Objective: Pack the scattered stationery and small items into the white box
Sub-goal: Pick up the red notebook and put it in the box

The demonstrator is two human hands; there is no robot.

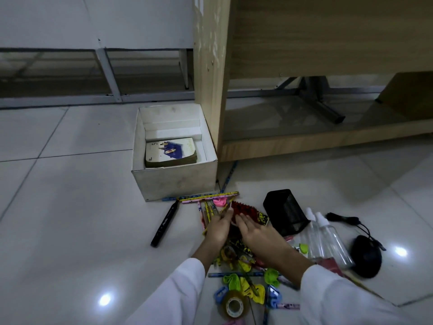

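The white box [174,181] stands open on the floor, with a deck of cards [170,152] inside. In front of it lies a heap of stationery: patterned pencils [209,197], a red spiral notebook [246,208], balloons [243,286], a tape roll [234,306] and sharpeners [220,294]. My left hand [218,227] rests on the pencils, fingers curled over several of them. My right hand [255,233] lies flat, fingers apart, on the red notebook. A black marker [164,222] lies left of the heap.
A black mesh pen holder [284,211] lies on its side right of the heap, beside clear spray bottles [328,238] and a black corded mouse [365,255]. A wooden desk leg [210,73] stands right against the box. Tiled floor stretches to the left.
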